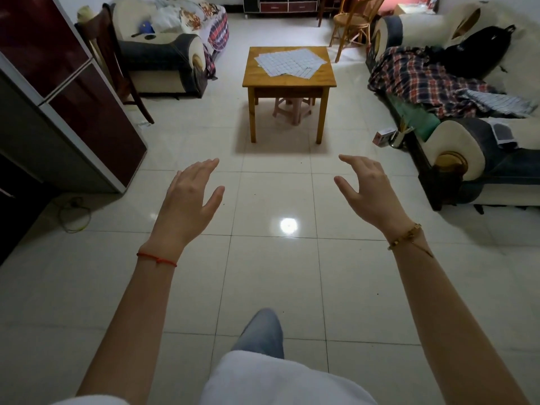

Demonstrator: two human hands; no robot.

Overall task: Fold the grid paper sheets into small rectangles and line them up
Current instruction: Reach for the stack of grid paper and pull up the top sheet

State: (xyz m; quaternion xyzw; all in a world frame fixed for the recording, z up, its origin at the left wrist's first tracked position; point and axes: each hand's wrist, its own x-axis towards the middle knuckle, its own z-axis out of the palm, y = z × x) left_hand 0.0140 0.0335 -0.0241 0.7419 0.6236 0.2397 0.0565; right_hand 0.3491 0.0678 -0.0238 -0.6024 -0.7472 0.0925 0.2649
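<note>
Grid paper sheets (290, 63) on wooden table (292, 78), tiled floor (274, 258), perhaps unfolded

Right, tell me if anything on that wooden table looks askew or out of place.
The grid paper sheets lie in a loose, fanned pile on the wooden table, overlapping at different angles, with corners sticking out. None looks folded yet. Both the left hand and the right hand are empty, well short of the table.

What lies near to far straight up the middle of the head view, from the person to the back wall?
White top → raised knee → bare tiled floor → wooden table with pink stool beneath → grid paper sheets → dark cabinet.
</note>
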